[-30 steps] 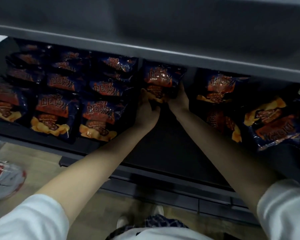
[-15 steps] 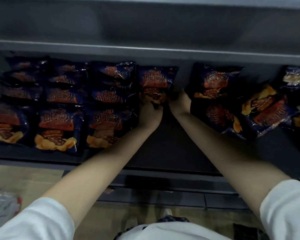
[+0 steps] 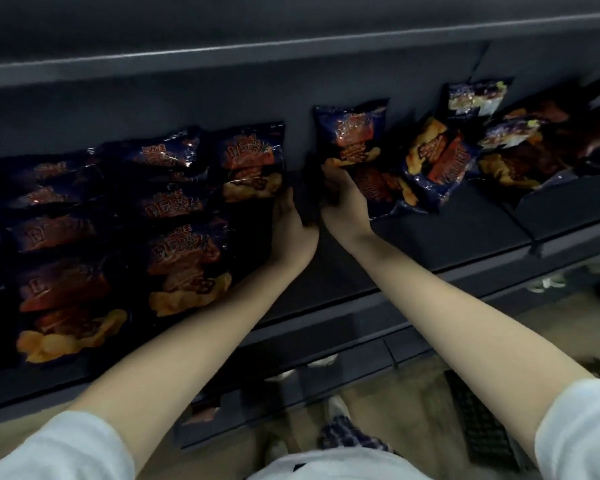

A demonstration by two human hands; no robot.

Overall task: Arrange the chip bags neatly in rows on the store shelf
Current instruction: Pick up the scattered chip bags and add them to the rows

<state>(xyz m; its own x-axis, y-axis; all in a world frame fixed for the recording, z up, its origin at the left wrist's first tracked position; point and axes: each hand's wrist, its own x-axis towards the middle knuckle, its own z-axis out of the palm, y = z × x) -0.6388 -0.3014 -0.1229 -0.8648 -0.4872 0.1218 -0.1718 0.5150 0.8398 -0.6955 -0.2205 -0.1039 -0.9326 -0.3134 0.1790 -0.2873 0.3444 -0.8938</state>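
Dark blue chip bags with red and orange print lie in rows on the left of the dark shelf (image 3: pixel 447 233). The rightmost row holds one bag (image 3: pixel 252 164) at the back. My left hand (image 3: pixel 291 226) is just below that bag, its relaxed fingertips touching the lower right corner. My right hand (image 3: pixel 343 202) grips the bottom edge of another chip bag (image 3: pixel 352 133), which stands tilted against the back wall. To the right of it a jumbled heap of bags (image 3: pixel 440 161) lies at odd angles.
The upper shelf's front edge (image 3: pixel 291 46) overhangs the back. More loose bags, some with different print (image 3: pixel 475 98), lie at the far right. Below the shelf are a lower shelf holding a bag (image 3: pixel 201 410), the tan floor and a dark mat (image 3: pixel 482 431).
The bag both hands held now lies at the back beside the rows. My right hand has shifted right onto another bag, and my left hand has loosened. The view has swung right.
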